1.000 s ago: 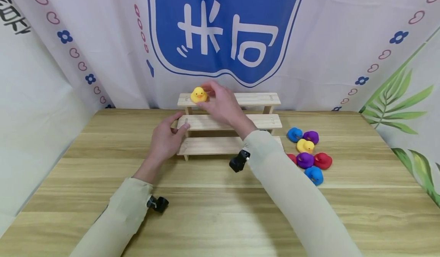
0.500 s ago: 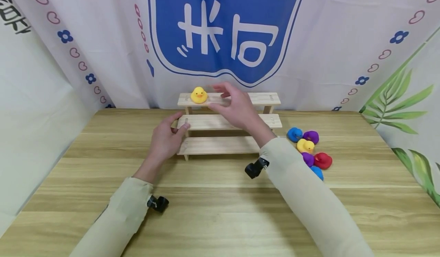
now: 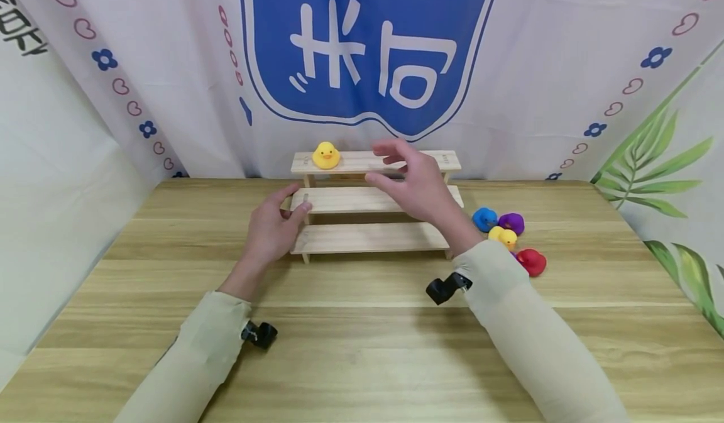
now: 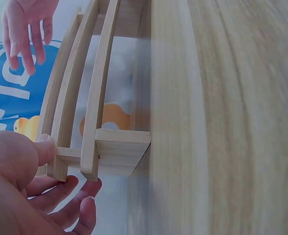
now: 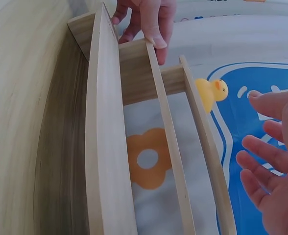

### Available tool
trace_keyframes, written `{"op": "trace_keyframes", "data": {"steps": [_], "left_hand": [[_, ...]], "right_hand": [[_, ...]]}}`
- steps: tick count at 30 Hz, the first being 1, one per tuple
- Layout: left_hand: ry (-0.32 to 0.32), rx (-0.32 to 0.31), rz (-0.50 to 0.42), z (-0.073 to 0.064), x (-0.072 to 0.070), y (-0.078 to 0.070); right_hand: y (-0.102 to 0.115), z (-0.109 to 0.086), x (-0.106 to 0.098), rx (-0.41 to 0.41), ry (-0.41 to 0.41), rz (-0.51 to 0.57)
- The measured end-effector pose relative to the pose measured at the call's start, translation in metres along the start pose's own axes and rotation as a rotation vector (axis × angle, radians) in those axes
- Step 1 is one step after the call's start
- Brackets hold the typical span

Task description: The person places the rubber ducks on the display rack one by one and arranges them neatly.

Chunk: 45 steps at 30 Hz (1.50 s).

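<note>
A three-tier wooden display shelf (image 3: 370,239) stands near the back of the table. On the left part of its top tier sits a yellow rubber duck (image 3: 326,156), upright and facing the front. My left hand (image 3: 273,227) holds the shelf's left end, its thumb on the middle tier and its fingers around the board edge, as the left wrist view (image 4: 16,171) shows. To the right of the duck, my right hand (image 3: 417,187) hovers in front of the upper tiers with fingers spread and nothing in them. The right wrist view shows a gap between that hand and the duck (image 5: 210,94).
Right of the shelf lie more rubber ducks: a blue duck (image 3: 484,219), a purple duck (image 3: 511,224), a yellow duck (image 3: 503,237) and a red duck (image 3: 532,263). My right sleeve (image 3: 526,310) covers part of that group. A printed curtain (image 3: 186,65) hangs behind the table.
My right hand has let go of the yellow rubber duck and moved right, away from it. The duck stays on the top tier. My left hand keeps its place on the shelf.
</note>
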<state>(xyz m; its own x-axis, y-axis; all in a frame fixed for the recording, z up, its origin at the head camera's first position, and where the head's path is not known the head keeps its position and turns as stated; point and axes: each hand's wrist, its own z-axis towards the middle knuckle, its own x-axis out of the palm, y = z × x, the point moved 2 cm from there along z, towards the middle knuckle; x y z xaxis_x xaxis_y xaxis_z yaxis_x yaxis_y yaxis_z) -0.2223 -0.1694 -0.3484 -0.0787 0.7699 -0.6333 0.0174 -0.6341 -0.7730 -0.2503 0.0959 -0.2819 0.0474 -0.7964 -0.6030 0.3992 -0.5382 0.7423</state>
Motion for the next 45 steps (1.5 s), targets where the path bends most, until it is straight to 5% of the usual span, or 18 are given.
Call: {"op": "trace_keyframes", "data": {"steps": [14,45], "left_hand": [[0.011,-0.025,-0.014,-0.001,-0.001,-0.001],[0.005,0.019,0.008,-0.001,-0.001,-0.001]], "right_hand": [[-0.028,-0.023,-0.03,0.018,-0.07,0.087],[-0.087,-0.062,-0.069,0.138,-0.188,0.101]]}}
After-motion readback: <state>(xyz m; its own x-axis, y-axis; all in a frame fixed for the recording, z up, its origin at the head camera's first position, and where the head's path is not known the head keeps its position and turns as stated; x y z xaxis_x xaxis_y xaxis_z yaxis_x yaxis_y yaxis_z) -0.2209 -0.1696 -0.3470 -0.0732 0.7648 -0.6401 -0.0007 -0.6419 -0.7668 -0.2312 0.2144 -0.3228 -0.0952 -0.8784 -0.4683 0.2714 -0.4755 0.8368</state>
